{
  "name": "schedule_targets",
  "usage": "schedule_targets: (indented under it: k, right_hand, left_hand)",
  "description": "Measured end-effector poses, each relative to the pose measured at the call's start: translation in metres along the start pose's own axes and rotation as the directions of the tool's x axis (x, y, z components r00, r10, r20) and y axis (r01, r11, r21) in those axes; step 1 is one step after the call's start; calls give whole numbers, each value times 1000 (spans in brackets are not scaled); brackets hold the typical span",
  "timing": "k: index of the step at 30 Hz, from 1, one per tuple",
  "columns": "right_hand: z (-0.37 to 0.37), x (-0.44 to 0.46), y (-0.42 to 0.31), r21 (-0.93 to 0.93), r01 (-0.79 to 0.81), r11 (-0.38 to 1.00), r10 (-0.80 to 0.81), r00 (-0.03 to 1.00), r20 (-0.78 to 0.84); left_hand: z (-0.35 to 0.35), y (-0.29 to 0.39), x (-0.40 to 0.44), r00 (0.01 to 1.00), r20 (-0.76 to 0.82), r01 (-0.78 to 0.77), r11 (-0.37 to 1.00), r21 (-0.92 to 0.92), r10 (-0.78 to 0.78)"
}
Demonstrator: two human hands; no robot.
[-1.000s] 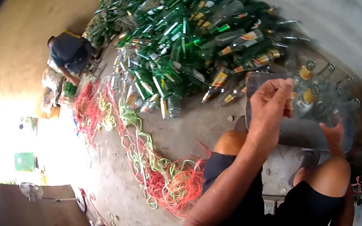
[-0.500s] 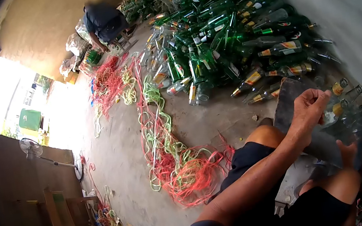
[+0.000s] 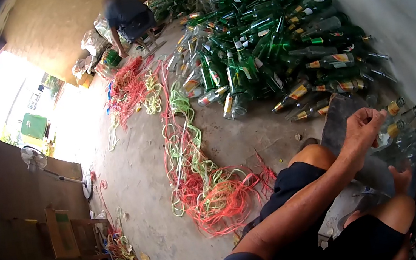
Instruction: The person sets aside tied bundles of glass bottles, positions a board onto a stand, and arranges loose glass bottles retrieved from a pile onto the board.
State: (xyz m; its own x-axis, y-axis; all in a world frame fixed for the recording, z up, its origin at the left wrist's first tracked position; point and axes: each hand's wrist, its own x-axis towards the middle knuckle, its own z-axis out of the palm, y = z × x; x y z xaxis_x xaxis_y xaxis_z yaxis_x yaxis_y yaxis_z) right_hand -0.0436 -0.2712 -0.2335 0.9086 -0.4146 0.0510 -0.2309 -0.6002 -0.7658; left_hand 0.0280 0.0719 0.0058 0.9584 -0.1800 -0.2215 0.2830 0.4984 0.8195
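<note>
My left hand (image 3: 365,130) is raised over a dark board (image 3: 335,117) beside my knee, its thumb and fingers pinched together. Whatever lies between those fingertips is too small to make out. Just past them stand clear glass bottles (image 3: 414,135) in a close group, some with gold foil on the necks. Under the fingers a pale label shows on one bottle (image 3: 384,136). Lower down, beside the bottles, my right hand (image 3: 402,178) shows in part with its thumb up and the other fingers bent; my knee hides its wrist, and any object it grips is not visible.
A large heap of green and clear bottles (image 3: 260,48) lies against the wall. Tangled red and green plastic string (image 3: 214,195) trails across the floor. Another person (image 3: 130,18) sits bent over at the back. A standing fan (image 3: 34,156) and a cardboard box (image 3: 62,232) are at left.
The view has shifted slightly, so the heap and bottles sit a little differently in it. My left hand stays pinched over the bottles, and my right hand stays beside them.
</note>
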Motion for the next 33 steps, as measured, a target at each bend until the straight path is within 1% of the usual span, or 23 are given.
schedule_targets:
  k: [5,19,21,23,24,25,26,27,28,30,32,33]
  right_hand:
    - [-1,2,2,37,-65,997,62,996,67]
    - [2,4,20,-49,-32,998,34,999,42]
    - [3,3,26,-72,-19,997,22,999,42]
    - [-3,0,42,-106,17,994,-14,999,31]
    - [-2,-2,63,-137,58,989,-56,998,24]
    - [-3,0,88,-183,110,977,-109,994,14]
    - [-14,-6,102,-237,127,963,-126,992,17]
    - [-20,-8,112,-282,145,948,-138,989,45]
    - [-41,-18,87,-287,76,955,-53,995,87]
    - [-78,-39,13,-298,-46,954,104,978,182]
    - [-110,-54,-1,-219,-99,971,131,982,133]
    - [-126,-64,-9,-179,-125,976,147,983,113]
  left_hand:
    - [1,1,-4,1000,0,-7,1000,3,7]
    - [1,0,-4,1000,5,-18,1000,11,18]
    - [0,8,-8,1000,-20,-21,999,-24,21]
    - [-4,7,-10,1000,-24,-17,998,-53,16]
    - [-7,6,-8,1000,-8,-5,998,-65,4]
    - [-11,3,-7,1000,-24,-7,998,-65,6]
    - [-13,7,-11,999,-35,-2,998,-71,-1]
    - [-13,13,-15,999,-47,-3,993,-116,-3]
    - [-15,22,-18,998,-59,-8,989,-151,-1]
    - [-24,40,-22,994,-111,-24,976,-218,0]
    - [-55,54,-22,993,-15,-114,986,-124,113]
    - [-70,62,-20,990,-12,-138,978,-160,137]
